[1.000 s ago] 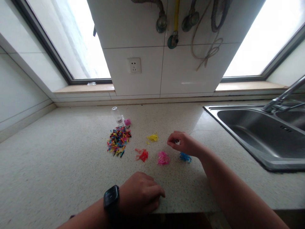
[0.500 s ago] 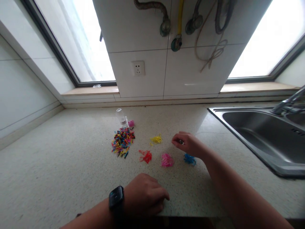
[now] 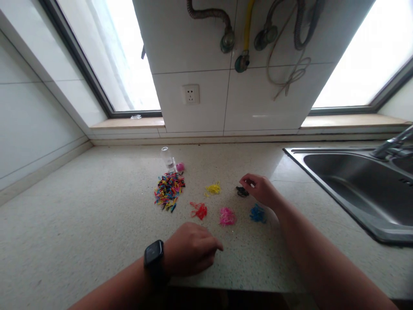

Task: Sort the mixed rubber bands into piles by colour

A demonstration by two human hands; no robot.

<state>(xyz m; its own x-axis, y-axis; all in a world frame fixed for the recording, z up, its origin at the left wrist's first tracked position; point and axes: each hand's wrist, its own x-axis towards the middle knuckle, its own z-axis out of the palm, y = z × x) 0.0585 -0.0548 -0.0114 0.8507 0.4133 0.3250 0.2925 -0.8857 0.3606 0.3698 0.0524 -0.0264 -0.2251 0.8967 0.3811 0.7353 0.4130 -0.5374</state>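
Note:
My right hand (image 3: 258, 188) is just above and beside a small pile of black rubber bands (image 3: 241, 192). Its thumb and fingertips meet in a pinch; whether anything thin is between them is too small to see. Near the front edge rests my left hand (image 3: 192, 249), curled with the index finger partly out, holding nothing visible. Small single-colour piles lie around: yellow bands (image 3: 213, 188), red bands (image 3: 200, 211), pink bands (image 3: 227, 216) and blue bands (image 3: 257, 213). To their left is a larger mixed-colour heap of bands (image 3: 169, 189).
Behind the mixed heap is a clear plastic bottle (image 3: 167, 158), with a pink object (image 3: 180, 167) beside it. A steel sink (image 3: 342, 189) is set into the speckled counter (image 3: 97, 224) at right. Wall pipes and a socket (image 3: 191, 94) are at the back.
My right hand has shifted slightly right and off the black bands, which now show. My left hand sits a little farther left and up in view. The view has shifted slightly.

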